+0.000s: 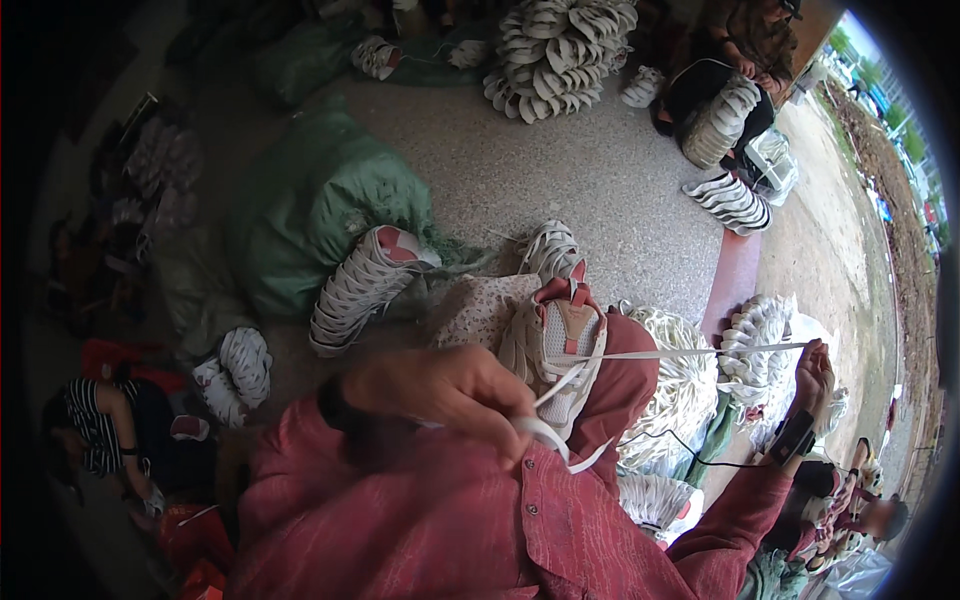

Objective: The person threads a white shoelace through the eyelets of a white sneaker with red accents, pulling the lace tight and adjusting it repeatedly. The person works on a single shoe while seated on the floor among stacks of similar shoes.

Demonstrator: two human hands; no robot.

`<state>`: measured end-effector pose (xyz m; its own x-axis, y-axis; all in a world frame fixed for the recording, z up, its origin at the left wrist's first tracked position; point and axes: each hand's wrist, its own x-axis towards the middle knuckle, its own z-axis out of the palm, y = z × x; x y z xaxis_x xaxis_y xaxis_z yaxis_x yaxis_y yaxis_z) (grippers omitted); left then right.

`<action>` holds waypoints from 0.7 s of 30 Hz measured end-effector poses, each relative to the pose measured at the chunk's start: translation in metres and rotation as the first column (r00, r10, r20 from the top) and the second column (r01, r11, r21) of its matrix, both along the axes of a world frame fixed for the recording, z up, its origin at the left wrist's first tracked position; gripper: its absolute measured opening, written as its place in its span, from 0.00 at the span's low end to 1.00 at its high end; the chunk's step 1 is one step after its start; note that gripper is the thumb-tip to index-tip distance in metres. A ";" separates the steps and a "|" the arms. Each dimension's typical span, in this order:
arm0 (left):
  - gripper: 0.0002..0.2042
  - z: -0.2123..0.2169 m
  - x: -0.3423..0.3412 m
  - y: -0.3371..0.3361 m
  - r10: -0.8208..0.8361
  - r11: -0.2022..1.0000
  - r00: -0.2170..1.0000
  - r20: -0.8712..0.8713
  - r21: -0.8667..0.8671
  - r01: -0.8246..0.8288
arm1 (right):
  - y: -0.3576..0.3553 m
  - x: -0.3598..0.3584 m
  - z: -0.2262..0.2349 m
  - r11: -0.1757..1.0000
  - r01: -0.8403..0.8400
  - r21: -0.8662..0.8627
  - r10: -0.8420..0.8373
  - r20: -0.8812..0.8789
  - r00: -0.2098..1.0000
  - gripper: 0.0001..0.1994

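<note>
On my lap lies a white and beige shoe upper [575,345] with a dark red lining. A flat white shoelace [660,353] runs from its eyelets out to the right, pulled taut. My right hand [815,378], arm stretched far to the right, pinches that end. Close to my chest, my left hand [455,392] is closed on another length of the white lace, which loops below its fingers. The left hand is left of the upper and slightly blurred. Dark bands circle both wrists.
A large green sack [330,215] sits ahead left, with a stack of nested shoe uppers [365,290] against it. A bundle of white laces [668,385] lies right of my lap. More uppers [560,60] are piled at the back. Other people [745,70] sit around.
</note>
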<state>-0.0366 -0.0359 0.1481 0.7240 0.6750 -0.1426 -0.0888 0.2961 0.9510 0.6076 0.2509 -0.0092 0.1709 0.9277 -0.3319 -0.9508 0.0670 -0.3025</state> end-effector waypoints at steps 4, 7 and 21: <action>0.14 -0.038 -0.076 -0.037 0.776 0.626 0.591 0.220 -0.153 -0.765 | -0.024 0.016 -0.056 0.970 -0.070 0.232 -0.019 0.360 0.933 0.14; 0.17 -0.078 -0.107 -0.069 0.980 0.163 0.180 -0.088 -0.174 -0.971 | -0.037 -0.042 -0.087 0.967 -0.228 0.111 0.144 0.500 0.854 0.16; 0.15 -0.081 0.002 0.005 0.708 0.559 0.630 -0.320 0.799 -0.222 | -0.174 -0.355 0.014 0.596 -0.717 -0.360 0.473 0.880 -0.048 0.08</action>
